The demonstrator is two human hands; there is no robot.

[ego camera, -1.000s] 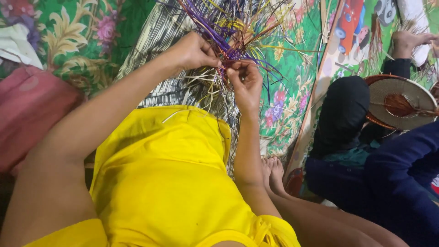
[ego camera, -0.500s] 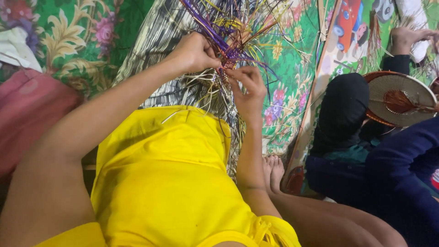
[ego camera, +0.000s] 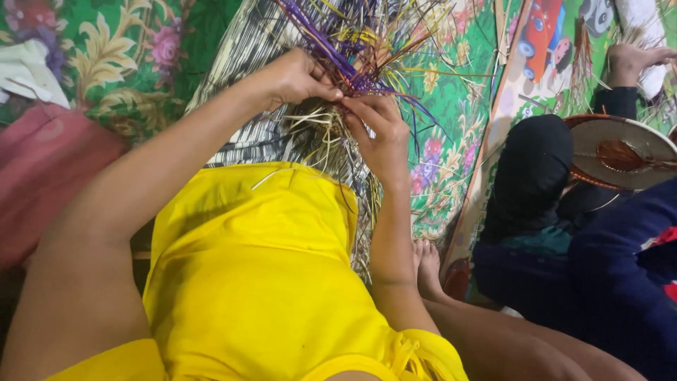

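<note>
Both hands meet mid-weave, left hand (ego camera: 296, 76) and right hand (ego camera: 381, 130) pinched on purple strands (ego camera: 331, 49) of the half-woven straw piece (ego camera: 338, 127) over the yellow-clad lap, next crossing wanting steady tension.

One head-worn camera, looking steeply down the wearer's own front.

The single view sits at the person's head and faces down and forward, so the yellow garment (ego camera: 247, 282) fills the near lower half and both forearms run up and away from the lens to the left hand (ego camera: 296, 77) and right hand (ego camera: 381, 130), which meet in the upper middle, close to the camera. Beyond them the floral floor mat (ego camera: 127, 56) spreads to the top edge. Another seated person in dark clothing (ego camera: 564, 240) enters at the right edge. No second view exists, so no part of the scene is shared.
</note>
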